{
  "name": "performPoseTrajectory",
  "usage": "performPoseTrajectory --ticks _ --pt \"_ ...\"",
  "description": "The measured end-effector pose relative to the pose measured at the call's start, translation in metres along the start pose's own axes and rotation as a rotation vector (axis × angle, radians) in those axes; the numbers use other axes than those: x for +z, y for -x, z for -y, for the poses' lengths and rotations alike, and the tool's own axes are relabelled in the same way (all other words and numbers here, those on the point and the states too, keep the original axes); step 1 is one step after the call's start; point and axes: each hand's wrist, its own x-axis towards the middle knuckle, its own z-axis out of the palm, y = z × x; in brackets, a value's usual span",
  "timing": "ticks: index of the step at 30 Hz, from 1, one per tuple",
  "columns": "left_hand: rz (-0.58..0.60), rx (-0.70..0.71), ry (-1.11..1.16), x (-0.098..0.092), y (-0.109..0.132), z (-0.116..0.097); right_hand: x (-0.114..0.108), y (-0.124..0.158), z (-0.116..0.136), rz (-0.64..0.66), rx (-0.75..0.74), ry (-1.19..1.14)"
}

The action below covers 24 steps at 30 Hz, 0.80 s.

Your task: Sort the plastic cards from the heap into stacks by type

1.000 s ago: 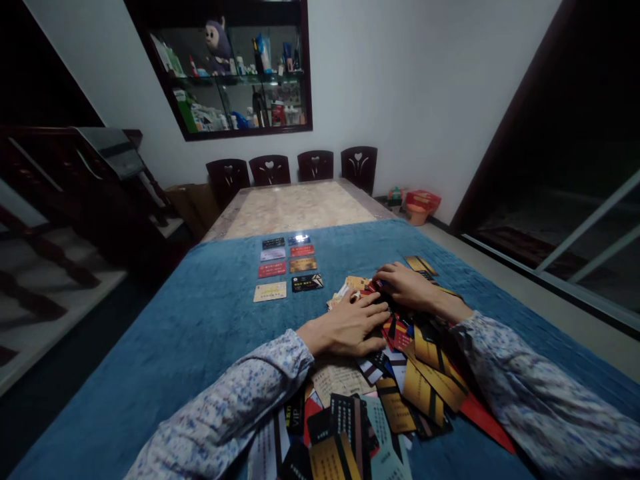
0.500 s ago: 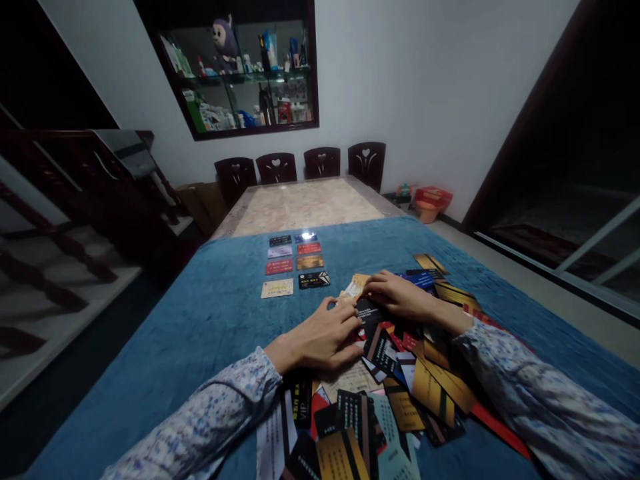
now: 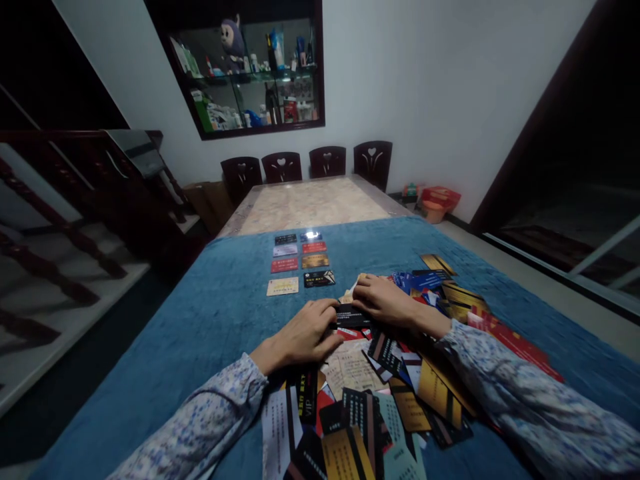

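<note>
Between my two hands lies a black card (image 3: 351,316) with white print, on the upper edge of a loose pile of cards. My left hand (image 3: 311,332) has its curled fingers at the card's left end, the thumb below. My right hand (image 3: 385,301) bends over the card's right end, its fingertips hidden behind the knuckles. Around them are a cream card (image 3: 353,370) with print, a gold card (image 3: 439,392), a black striped card (image 3: 385,353) and a black VIP card (image 3: 307,395). Part of a yellowish card shows just beyond my right fingers.
Beyond the pile, several cards lie in two columns, with a cream card (image 3: 283,286) and a black VIP card (image 3: 319,279) nearest. Blue cloth (image 3: 200,320) covers the near table; bare marble top (image 3: 310,203) lies behind. Chairs (image 3: 373,163) stand at the far end.
Both hands have moved left, and the black card has come left with them, now lying level between them. More of the cream card in the pile shows. The view has shifted slightly.
</note>
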Motion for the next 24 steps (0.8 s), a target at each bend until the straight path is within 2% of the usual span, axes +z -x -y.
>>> performPoseTrajectory --ticks 6,11,16,20,24 --pt "-0.007 -0.059 0.099 0.002 0.001 0.002 0.004 -0.003 -0.001 -0.022 -0.042 -0.102" --pt "-0.018 -0.070 0.064 0.003 0.000 0.001 0.005 -0.004 0.001 -0.038 -0.073 -0.154" --pt "-0.020 -0.043 0.022 0.002 0.001 0.004 -0.011 0.000 0.003 -0.060 -0.121 -0.290" --pt "-0.020 -0.035 0.023 -0.002 0.002 0.009 -0.026 0.006 0.004 -0.008 -0.173 -0.402" --pt "-0.018 -0.043 0.040 -0.007 0.002 0.013 -0.026 0.006 0.004 0.051 -0.174 -0.384"
